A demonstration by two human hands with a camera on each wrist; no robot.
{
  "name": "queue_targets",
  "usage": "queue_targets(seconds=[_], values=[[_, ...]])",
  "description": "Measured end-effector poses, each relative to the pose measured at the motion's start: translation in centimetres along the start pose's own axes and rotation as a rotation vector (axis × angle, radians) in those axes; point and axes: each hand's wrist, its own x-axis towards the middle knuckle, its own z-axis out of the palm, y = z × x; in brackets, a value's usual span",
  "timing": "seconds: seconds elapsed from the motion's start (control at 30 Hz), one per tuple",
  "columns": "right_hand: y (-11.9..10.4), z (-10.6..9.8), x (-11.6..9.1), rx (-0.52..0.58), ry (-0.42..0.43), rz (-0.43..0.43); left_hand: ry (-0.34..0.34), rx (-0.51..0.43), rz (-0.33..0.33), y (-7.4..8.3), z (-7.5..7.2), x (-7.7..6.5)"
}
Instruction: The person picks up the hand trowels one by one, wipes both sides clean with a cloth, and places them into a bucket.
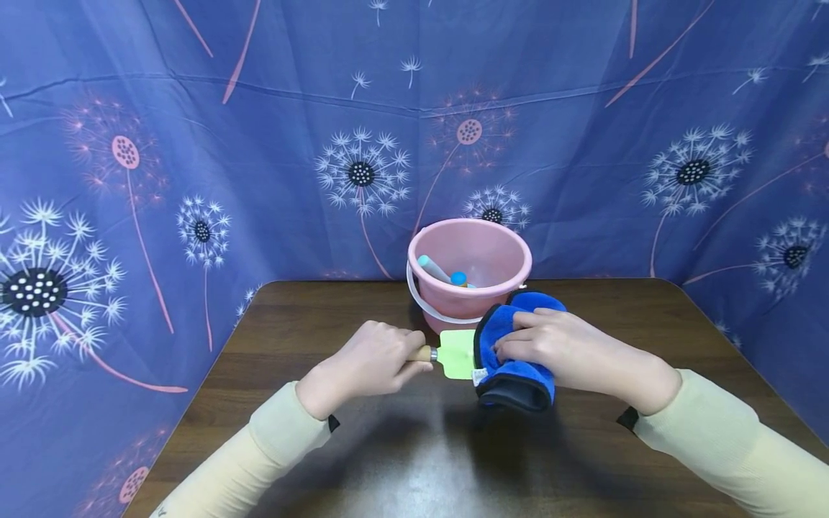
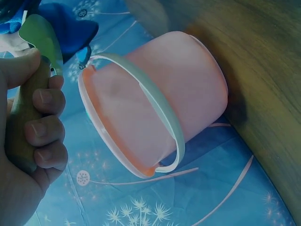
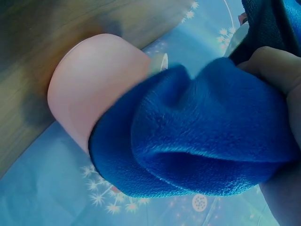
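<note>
My left hand (image 1: 376, 357) grips the wooden handle (image 2: 27, 117) of a small garden shovel with a light green blade (image 1: 457, 354), its fingers wrapped round the wood in the left wrist view. Bunched in my right hand (image 1: 562, 349) is a blue cloth (image 3: 207, 127) with black edging and a small white tag. The cloth covers the far end of the blade; whether it presses on both faces is hidden. Both things are held above the table, in front of the pink bucket (image 1: 447, 298).
The bucket stands at the table's back edge, its white handle (image 2: 162, 113) hanging down. Inside lie a pale turquoise-capped tube (image 1: 432, 267) and a blue-topped item (image 1: 458, 278). A blue dandelion-print curtain (image 1: 272, 144) hangs behind the brown wooden table (image 1: 291, 309).
</note>
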Motion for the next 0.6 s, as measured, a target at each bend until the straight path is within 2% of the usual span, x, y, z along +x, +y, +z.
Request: queue_targets(seconds=[0.33, 0.53, 0.6], values=[[0.4, -0.3, -1.3, -0.021, 0.066, -0.025, 0.012, -0.008, -0.011, -0.6, -0.4, -0.7], [0.7, -0.5, -2.5, -0.022, 0.083, 0.027, 0.014, -0.038, -0.054, -1.1, -0.6, -1.1], [0.9, -0.4, -2.9, -0.017, 0.126, 0.043, 0.012, -0.048, -0.073, -1.2, -0.8, -1.2]])
